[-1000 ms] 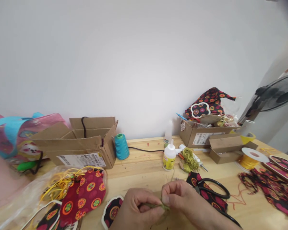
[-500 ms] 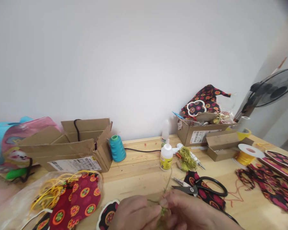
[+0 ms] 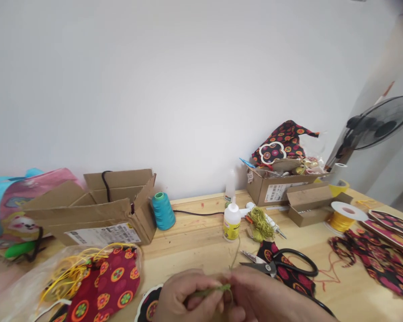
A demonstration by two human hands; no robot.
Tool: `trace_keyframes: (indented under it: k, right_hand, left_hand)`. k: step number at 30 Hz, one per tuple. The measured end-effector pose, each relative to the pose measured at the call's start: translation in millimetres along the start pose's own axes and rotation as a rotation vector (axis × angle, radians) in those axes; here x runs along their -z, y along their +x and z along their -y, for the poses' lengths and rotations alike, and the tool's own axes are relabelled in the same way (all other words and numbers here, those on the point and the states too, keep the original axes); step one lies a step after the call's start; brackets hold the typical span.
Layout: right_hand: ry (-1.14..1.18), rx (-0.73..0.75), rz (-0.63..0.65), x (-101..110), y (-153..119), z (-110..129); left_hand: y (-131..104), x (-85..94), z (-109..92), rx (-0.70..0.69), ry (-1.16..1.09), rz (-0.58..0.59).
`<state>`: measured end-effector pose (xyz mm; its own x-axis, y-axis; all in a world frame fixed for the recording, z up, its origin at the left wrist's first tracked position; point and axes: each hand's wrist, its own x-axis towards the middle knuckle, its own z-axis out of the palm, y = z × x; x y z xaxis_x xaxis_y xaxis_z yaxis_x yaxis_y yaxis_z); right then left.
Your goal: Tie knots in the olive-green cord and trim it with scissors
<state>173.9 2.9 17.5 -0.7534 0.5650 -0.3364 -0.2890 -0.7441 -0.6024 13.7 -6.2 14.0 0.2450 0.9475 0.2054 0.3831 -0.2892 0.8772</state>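
Green cord is pinched between the fingertips of my left hand, with a small loop or knot showing above the thumb. Close against it, my right hand has its fingers curled round the same cord; the fingertips are partly hidden. One strand rises from the hands toward the white glue bottle. Beside my right hand lie black-handled scissors on a strip of patterned fabric. A white-edged patterned piece is partly covered by my left hand.
Behind stand an open cardboard box, a teal thread cone, a green cord bundle and a filled box. A yellow cord spool is at right, a bag of red patterned fabric at left.
My left hand has turned a little, and more of the green cord shows between its thumb and finger. My right hand stays nearly in place. The view has shifted slightly.
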Motion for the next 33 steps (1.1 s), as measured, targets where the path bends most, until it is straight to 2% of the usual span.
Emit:
trace_keyframes:
  k: [2,4,6,8,11,13,15,17,18,20,23,33]
  right_hand:
    - [-0.087,0.063,-0.025,5,0,-1]
    - [-0.259,0.161,-0.083,8,-2,-2]
    - [-0.418,0.298,-0.19,9,-3,-3]
    - [-0.5,0.412,-0.28,8,-1,-3]
    - [-0.61,0.495,-0.356,8,1,-4]
    - [-0.787,0.569,-0.452,6,0,-2]
    - [-1.034,0.766,-0.582,5,-5,-1]
    - [-1.29,1.035,-0.636,2,-10,1]
    - [-1.42,1.149,-0.612,1,-12,2]
    - [-1.652,1.283,-0.532,0,-14,2]
    - [-1.803,1.281,-0.488,-1,-13,2]
    - [-1.547,1.047,-0.475,-5,-11,3]
  left_hand:
    - [1,-5.2,3,0.216,-0.214,-0.071]
    - [2,-9.4,6,0.374,-0.443,-0.131]
    - [3,-11.2,7,0.469,-0.634,-0.149]
    - [3,-10.4,5,0.535,-0.764,-0.108]
    - [4,-6.9,-1,0.6,-0.838,-0.004]
    - [4,-5.3,-2,0.608,-0.841,0.036]
    - [5,-5.2,0,0.589,-0.837,0.052]
    - [5,-6.3,4,0.578,-0.833,0.059]
    - [6,-7.0,6,0.572,-0.836,0.063]
    - [6,-8.1,7,0.575,-0.84,0.084]
    - [5,-8.1,5,0.599,-0.836,0.095]
    - [4,-5.5,-4,0.594,-0.813,0.064]
